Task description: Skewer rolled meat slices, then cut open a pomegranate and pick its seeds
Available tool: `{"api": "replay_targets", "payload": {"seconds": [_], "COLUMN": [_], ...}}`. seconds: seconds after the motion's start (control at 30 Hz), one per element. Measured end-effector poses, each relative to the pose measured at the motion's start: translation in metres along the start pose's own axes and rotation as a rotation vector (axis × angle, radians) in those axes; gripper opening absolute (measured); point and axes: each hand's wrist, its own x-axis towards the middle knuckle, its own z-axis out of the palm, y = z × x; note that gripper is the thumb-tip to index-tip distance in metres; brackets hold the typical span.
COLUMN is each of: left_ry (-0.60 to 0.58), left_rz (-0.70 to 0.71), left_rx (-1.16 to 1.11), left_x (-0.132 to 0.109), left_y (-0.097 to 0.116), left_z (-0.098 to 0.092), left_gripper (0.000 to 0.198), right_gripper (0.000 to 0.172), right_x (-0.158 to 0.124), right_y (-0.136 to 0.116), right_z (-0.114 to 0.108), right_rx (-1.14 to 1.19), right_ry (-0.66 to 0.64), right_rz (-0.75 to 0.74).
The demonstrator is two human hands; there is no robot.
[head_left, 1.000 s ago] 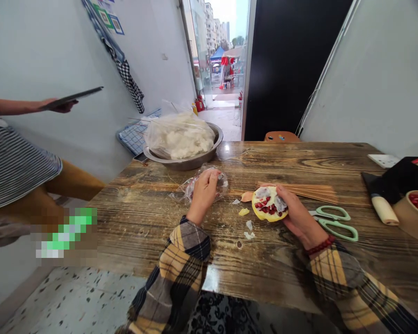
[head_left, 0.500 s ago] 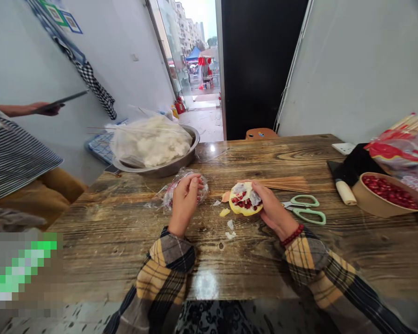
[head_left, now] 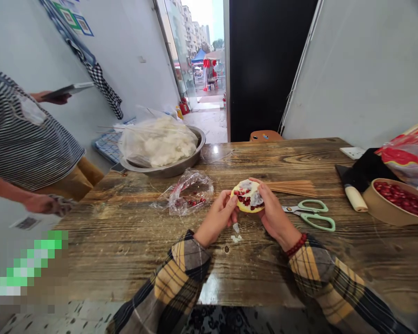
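A piece of pomegranate with yellow rind, white membrane and dark red seeds is held up over the wooden table. My right hand grips its right side, thumb on the top edge. At its left edge my left hand has its thumb and fingers closed on the rind. To the left lies a crumpled clear plastic bag with some red seeds inside. Small pale scraps lie on the table below the fruit.
Green-handled scissors and thin wooden sticks lie right of my hands. Further right are a wooden-handled knife and a bowl of red seeds. A metal basin holds a bagged pale mass. A person in stripes stands left.
My left hand has moved right from the plastic bag to the pomegranate piece. The other person has come further into view, with a second hand showing. The view has shifted slightly.
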Motion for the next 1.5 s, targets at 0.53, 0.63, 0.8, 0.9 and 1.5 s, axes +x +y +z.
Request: {"api": "replay_targets", "payload": {"seconds": [0.53,0.63,0.8,0.9,1.5], "left_ry": [0.28,0.279,0.31,0.358,0.367], "left_rz": [0.279,0.241,0.261,0.303,0.274], "left_rx": [0.61,0.69,0.713,0.759,1.02], "left_x": [0.009,0.017,0.019,0.018,-0.002], "left_y": [0.004,0.0,-0.001,0.0,-0.012], "left_z": [-0.012,-0.018,-0.02,-0.015,-0.003], "left_gripper": [0.034,0.042,0.042,0.039,0.03], "right_gripper": [0.042,0.039,0.043,0.046,0.039], "right_x": [0.008,0.017,0.017,0.014,-0.014], "right_y": [0.008,0.016,0.022,0.019,0.014], "right_z": [0.005,0.005,0.009,0.01,0.02], "right_rx": [0.013,-0.016,0.025,0.084,0.077], "right_ry": [-0.021,0.03,0.062,0.021,0.067], "right_rz": [0.068,-0.016,-0.024,0.084,0.195]}}
